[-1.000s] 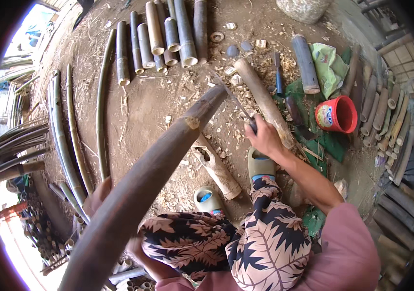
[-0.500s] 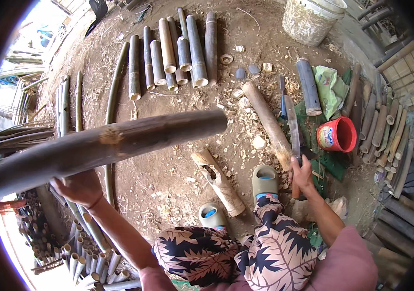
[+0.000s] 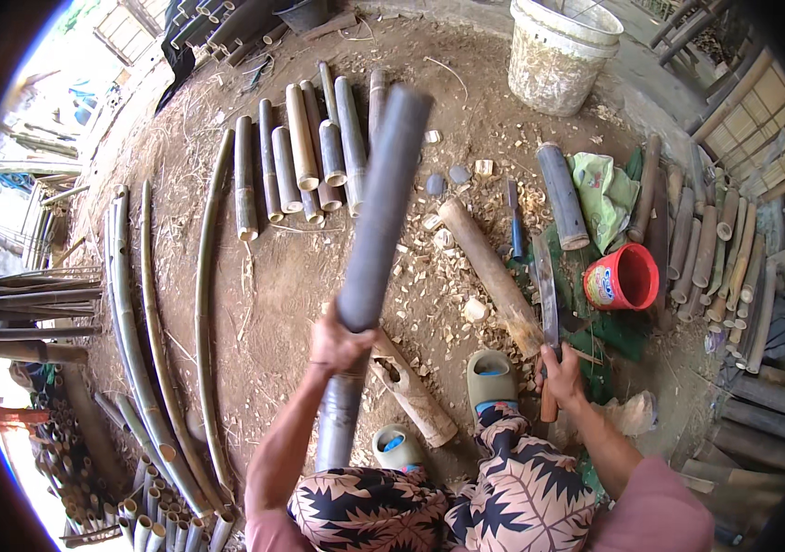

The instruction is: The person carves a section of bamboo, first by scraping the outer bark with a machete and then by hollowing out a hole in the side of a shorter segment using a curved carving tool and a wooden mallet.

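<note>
Upright in front of me stands a thick dark bamboo pole section (image 3: 379, 221), its upper end blurred and tilted to the right. My left hand (image 3: 342, 345) wraps round it below the middle. My right hand (image 3: 560, 373) is closed on a long-bladed knife (image 3: 549, 299), blade pointing away from me and wooden handle showing below the fist. Just left of the blade lies a bamboo log (image 3: 494, 271) with a frayed near end. A shorter bamboo piece with a hole (image 3: 420, 400) rests on the ground between the pole and my feet, partly behind the pole.
Several cut bamboo tubes (image 3: 300, 138) lie in a row at the far side. A blue-handled chisel (image 3: 516, 221), a red tub (image 3: 634, 276) and a green cloth bag (image 3: 606, 198) are on the right. Behind stands a dirty white bucket (image 3: 558, 64). Long poles (image 3: 204, 276) lie at left.
My left hand has swung the bamboo section from lying crosswise at the left to nearly upright in the middle. The right hand keeps the knife in about the same place.
</note>
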A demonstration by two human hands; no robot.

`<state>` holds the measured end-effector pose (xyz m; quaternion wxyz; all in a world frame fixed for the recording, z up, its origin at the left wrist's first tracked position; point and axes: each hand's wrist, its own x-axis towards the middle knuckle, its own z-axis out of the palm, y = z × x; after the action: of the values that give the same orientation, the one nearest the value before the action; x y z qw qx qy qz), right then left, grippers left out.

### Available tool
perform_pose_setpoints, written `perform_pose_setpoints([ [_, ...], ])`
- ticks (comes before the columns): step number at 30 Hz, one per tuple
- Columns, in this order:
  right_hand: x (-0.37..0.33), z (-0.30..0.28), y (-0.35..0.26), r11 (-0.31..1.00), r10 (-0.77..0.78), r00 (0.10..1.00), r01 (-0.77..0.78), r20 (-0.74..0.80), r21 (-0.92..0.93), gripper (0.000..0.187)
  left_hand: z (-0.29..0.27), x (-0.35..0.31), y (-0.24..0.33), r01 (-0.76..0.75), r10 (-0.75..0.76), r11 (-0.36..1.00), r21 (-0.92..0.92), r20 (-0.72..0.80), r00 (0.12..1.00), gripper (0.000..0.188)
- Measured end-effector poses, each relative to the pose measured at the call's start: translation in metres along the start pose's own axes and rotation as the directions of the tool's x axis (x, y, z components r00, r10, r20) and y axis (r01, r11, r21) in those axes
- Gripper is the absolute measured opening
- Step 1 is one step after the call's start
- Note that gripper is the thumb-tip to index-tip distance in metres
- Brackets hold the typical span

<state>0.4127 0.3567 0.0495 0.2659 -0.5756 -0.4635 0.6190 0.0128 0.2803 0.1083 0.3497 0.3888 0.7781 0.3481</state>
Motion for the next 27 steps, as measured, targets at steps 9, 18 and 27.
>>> perform_pose_setpoints([
  [9,-0.009,0.015,-0.002,0.985,0.065,0.996,-0.053,0.068,-0.161,0.024,0.09,0.05,-0.062,-0.03,0.041,0.939,0.342,-0.028,0.999,0.107],
  [18,0.002,0.051,-0.021,0.576,-0.501,0.84,0.504,0.21,-0.643,0.028,0.076,-0.164,-0.112,0.445,-0.475,0.826,0.346,0.003,0.88,0.121],
  [27,0.068,0.142,-0.033,0.269,-0.572,0.571,0.809,0.589,-0.523,0.045,0.08,-0.192,-0.128,0.557,-0.226,0.41,-0.723,0.511,0.829,0.077],
])
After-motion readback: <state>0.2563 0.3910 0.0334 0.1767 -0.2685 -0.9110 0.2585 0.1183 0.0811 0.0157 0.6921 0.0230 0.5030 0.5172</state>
